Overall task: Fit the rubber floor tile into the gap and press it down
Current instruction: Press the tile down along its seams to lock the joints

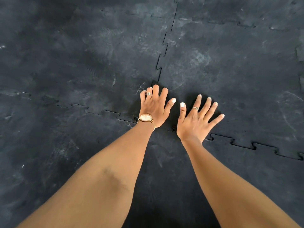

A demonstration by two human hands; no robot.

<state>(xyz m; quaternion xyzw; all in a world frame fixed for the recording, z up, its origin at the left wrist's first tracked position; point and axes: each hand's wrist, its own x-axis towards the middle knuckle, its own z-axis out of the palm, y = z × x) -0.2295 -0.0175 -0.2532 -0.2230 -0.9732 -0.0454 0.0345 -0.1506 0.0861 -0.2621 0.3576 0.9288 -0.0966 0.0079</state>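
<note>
A black rubber floor tile (230,76) with jigsaw edges lies flat among matching tiles, filling the right middle of the view. Its left seam (162,51) runs up from my hands and its near seam (246,145) runs off to the right. My left hand (153,107), with a watch and a ring, rests on the corner where the seams meet, fingers spread and bent. My right hand (196,119) lies flat on the tile just right of it, fingers splayed. Neither hand holds anything.
Interlocking black rubber tiles cover the whole floor, scuffed with pale dust and shoe prints. Another jigsaw seam (102,112) runs left from my left wrist, and a far seam (230,22) crosses the top.
</note>
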